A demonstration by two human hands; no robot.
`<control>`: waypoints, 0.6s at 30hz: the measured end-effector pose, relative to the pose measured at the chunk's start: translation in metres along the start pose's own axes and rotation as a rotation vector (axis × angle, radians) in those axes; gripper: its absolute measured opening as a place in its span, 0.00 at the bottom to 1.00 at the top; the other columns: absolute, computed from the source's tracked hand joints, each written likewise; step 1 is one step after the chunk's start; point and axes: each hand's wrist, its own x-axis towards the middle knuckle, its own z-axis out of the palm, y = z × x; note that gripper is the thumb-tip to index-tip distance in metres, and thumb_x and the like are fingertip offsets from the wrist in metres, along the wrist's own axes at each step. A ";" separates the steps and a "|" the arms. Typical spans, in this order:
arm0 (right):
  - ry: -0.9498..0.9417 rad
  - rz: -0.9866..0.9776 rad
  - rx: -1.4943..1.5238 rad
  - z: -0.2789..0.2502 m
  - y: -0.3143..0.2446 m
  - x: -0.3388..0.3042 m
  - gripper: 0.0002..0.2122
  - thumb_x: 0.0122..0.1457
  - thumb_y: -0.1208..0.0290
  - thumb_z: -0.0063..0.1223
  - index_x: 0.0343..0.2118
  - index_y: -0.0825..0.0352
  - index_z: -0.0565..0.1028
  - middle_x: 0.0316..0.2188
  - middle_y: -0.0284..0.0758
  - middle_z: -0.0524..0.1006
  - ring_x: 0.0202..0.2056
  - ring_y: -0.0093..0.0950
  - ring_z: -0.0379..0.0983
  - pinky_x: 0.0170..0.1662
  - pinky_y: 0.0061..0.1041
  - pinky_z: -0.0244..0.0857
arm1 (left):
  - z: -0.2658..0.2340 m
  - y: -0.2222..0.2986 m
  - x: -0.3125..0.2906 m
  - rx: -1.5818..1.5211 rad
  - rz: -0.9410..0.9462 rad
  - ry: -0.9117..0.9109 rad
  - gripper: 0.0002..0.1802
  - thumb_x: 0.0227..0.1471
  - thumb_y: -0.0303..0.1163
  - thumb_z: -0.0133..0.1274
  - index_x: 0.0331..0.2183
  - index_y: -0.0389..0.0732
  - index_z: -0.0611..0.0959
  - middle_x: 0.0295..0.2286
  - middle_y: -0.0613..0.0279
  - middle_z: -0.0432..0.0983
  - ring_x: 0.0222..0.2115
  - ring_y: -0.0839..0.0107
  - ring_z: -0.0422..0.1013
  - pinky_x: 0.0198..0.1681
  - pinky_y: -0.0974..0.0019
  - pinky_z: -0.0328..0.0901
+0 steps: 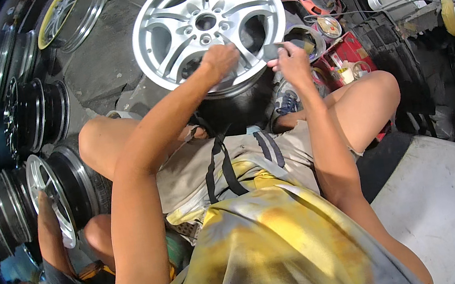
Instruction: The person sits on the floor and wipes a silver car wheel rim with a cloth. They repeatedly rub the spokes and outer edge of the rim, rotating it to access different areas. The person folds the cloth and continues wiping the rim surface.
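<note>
A silver alloy wheel rim [161,24] with several split spokes lies face up in front of me, between my feet and beyond my knees. Over its near spokes, below the hub, my left hand [219,62] is closed; whatever its fingers hold is hidden from view. My right hand [293,62] is at the rim's near right edge, pinching a small flat grey piece [271,50] that looks like sandpaper. That piece is up against or just above the rim's lip; I cannot tell which.
Several wheel rims [50,110] are stacked at the left. Another person's hand [43,201] touches a silver rim [62,224] there. On the right are a red tray [352,48], an open tub [312,39], an orange-red reel [318,0] and a white panel [445,202].
</note>
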 end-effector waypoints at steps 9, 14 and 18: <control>0.025 -0.282 -0.060 -0.010 -0.030 0.031 0.13 0.58 0.65 0.60 0.39 0.71 0.82 0.24 0.41 0.84 0.30 0.31 0.85 0.40 0.31 0.73 | -0.012 -0.006 -0.012 0.070 -0.025 -0.041 0.15 0.57 0.31 0.53 0.47 0.52 0.79 0.50 0.57 0.71 0.32 0.58 0.82 0.31 0.55 0.77; 0.095 -0.495 -0.435 -0.005 -0.056 0.062 0.13 0.59 0.64 0.57 0.42 0.65 0.84 0.31 0.48 0.83 0.38 0.46 0.82 0.46 0.38 0.72 | -0.021 -0.094 -0.036 -0.028 -0.277 0.007 0.11 0.58 0.32 0.54 0.41 0.44 0.87 0.47 0.51 0.79 0.40 0.55 0.82 0.41 0.53 0.78; 0.162 -0.742 -0.655 0.005 -0.047 0.122 0.12 0.63 0.68 0.53 0.43 0.65 0.84 0.40 0.48 0.81 0.44 0.48 0.78 0.49 0.42 0.69 | -0.044 -0.145 -0.084 -0.227 -0.458 -0.126 0.23 0.51 0.48 0.64 0.37 0.37 0.87 0.38 0.47 0.84 0.42 0.51 0.81 0.45 0.52 0.76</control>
